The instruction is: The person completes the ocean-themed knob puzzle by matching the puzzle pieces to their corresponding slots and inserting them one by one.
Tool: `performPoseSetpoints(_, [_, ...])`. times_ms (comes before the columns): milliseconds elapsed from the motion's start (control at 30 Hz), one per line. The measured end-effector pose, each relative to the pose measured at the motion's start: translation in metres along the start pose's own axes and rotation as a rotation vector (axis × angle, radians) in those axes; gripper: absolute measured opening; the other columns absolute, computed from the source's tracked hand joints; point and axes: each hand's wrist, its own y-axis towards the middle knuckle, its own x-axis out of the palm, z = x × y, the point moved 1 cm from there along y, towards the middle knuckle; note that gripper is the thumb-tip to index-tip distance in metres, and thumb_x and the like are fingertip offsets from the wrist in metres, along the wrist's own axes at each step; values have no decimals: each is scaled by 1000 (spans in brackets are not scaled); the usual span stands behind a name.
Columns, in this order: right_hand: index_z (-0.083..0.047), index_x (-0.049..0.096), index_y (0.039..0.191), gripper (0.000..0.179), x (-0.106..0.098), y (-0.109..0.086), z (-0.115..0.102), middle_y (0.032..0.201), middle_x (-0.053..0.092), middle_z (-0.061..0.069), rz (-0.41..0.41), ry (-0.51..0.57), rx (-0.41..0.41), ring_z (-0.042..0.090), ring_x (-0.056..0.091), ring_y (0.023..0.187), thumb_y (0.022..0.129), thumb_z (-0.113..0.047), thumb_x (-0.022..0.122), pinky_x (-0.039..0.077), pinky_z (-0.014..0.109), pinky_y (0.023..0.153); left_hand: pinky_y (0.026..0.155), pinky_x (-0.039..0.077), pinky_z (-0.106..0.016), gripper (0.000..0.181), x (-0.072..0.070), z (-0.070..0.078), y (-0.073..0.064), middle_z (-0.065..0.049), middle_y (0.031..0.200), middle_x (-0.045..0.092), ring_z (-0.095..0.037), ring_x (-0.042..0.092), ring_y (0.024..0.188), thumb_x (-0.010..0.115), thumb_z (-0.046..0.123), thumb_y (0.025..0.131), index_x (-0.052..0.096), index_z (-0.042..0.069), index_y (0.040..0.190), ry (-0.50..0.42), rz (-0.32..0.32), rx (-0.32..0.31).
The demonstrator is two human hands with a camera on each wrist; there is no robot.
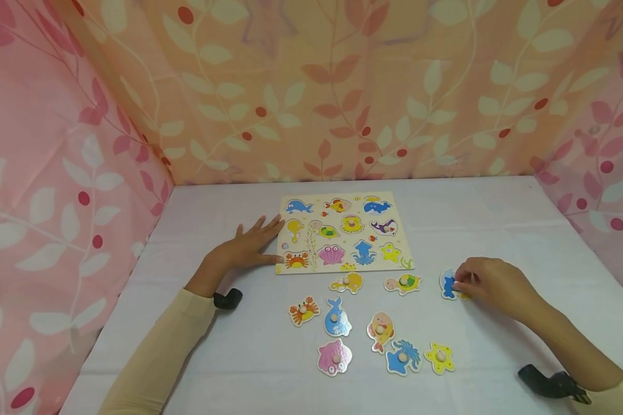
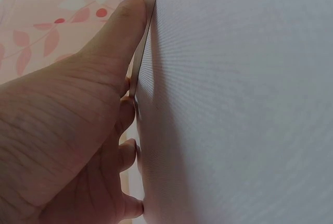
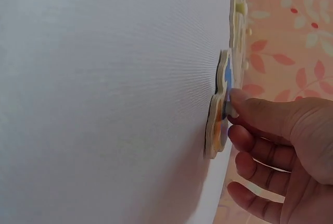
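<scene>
A pale wooden puzzle board (image 1: 303,225) with printed sea animals lies flat on the table. My left hand (image 1: 246,246) rests at its left side, fingers spread, thumb and fingertips at the edge; in the left wrist view the thumb (image 2: 117,36) lies along that edge. To the right of the board, my right hand (image 1: 493,285) pinches the knob of a blue and yellow-orange puzzle piece (image 1: 448,284) between thumb and forefinger. The right wrist view shows this piece (image 3: 217,125) edge-on, close over the white cloth, with the other fingers curled beside it.
Loose knobbed pieces lie before the board: seahorse (image 1: 346,282), turtle (image 1: 403,283), crab (image 1: 304,311), blue whale (image 1: 336,318), fish (image 1: 381,331), pink shell (image 1: 334,357), squid (image 1: 403,357) and starfish (image 1: 439,358). Floral curtains (image 1: 342,86) stand behind and at both sides of the white-covered table (image 1: 228,357).
</scene>
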Motion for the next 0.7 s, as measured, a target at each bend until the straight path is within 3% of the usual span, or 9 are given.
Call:
performPoseSetpoints(333, [-14, 76, 95, 19, 0, 7, -2, 83, 65, -8, 10, -20, -60, 13, 55, 76, 80, -16, 87, 55, 34, 69, 115, -7, -71, 100, -1, 2, -1, 7, 170, 0, -32, -8, 156, 66, 65, 88, 11, 29, 164, -19, -8, -21])
performPoseSetpoints(700, [-10, 77, 86, 21, 3, 3, -8, 73, 66, -6, 90, -32, 45, 14, 57, 66, 78, -26, 88, 48, 32, 60, 114, -6, -73, 101, 0, 1, -1, 5, 171, 0, -33, -7, 156, 66, 64, 89, 10, 28, 164, -6, -7, -9])
